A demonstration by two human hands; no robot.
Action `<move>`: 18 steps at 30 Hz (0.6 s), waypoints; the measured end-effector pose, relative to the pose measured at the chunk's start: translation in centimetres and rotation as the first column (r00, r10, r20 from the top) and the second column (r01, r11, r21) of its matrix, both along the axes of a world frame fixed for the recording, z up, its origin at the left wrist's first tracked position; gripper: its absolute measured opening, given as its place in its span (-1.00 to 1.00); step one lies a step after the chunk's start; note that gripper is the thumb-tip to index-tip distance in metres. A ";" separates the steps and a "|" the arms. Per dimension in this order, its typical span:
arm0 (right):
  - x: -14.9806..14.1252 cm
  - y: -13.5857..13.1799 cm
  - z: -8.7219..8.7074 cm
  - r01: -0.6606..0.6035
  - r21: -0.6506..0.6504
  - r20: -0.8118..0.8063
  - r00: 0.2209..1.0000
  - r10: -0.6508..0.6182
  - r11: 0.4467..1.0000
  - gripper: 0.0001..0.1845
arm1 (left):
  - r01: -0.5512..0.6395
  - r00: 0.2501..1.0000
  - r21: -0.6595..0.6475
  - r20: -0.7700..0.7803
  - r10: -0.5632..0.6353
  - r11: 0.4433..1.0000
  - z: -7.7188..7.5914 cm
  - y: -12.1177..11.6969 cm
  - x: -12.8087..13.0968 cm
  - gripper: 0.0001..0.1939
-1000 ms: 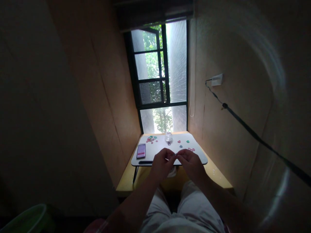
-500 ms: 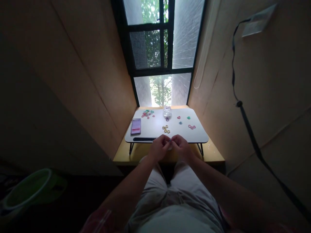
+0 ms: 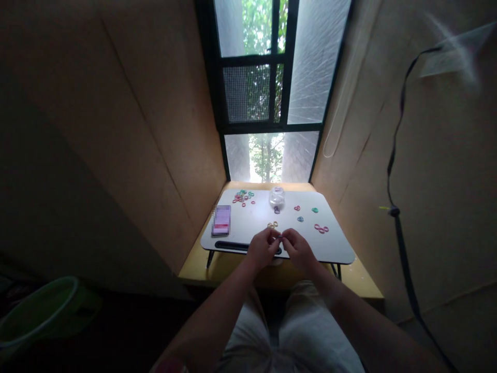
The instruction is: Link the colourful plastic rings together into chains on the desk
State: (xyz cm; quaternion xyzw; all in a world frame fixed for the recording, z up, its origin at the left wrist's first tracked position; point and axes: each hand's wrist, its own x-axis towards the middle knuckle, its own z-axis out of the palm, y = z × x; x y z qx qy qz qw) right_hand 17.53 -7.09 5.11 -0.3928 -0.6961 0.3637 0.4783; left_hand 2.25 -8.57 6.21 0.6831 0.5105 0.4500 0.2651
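My left hand (image 3: 262, 248) and my right hand (image 3: 298, 247) meet over the front edge of the white folding table (image 3: 256, 223). Both are closed, thumbs and fingers pinching a small purplish ring (image 3: 280, 238) between them, mostly hidden by the fingertips. Just beyond my hands lie yellow rings (image 3: 273, 225), partly covered by them. The rings look like small hair ties. Farther back a purple group (image 3: 277, 210) lies before a clear jar (image 3: 277, 198). To the right are a red group (image 3: 297, 208), a blue group (image 3: 300, 219), a green group (image 3: 315, 210) and pink rings (image 3: 321, 228).
A mixed pile of coloured rings (image 3: 241, 196) lies at the back left. In front of it is a phone (image 3: 221, 220) with a lit screen. A dark slot (image 3: 232, 245) runs along the table's front. A green basket (image 3: 50, 311) stands at lower left, and a black strap (image 3: 406, 269) hangs at right.
My hands, still pinching together, have moved forward over the table edge and now cover part of the yellow rings. The whole view has shifted, with the table lower and slightly right.
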 end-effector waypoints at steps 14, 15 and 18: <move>1.0 3.6 -0.7 -0.008 -0.044 0.067 0.998 0.011 0.999 -0.72 | 0.025 0.999 0.004 0.036 -0.025 1.000 -1.4 3.2 0.0 -0.82; 1.0 4.2 -0.8 -0.005 -0.037 0.074 0.997 0.008 0.999 -0.72 | 0.026 0.999 0.004 0.035 -0.026 1.000 -1.5 3.8 0.0 -0.82; 1.0 5.9 -1.6 0.010 -0.023 0.098 0.995 -0.008 1.000 -0.75 | 0.026 0.999 -0.012 0.025 -0.025 1.000 -2.1 5.6 0.0 -0.82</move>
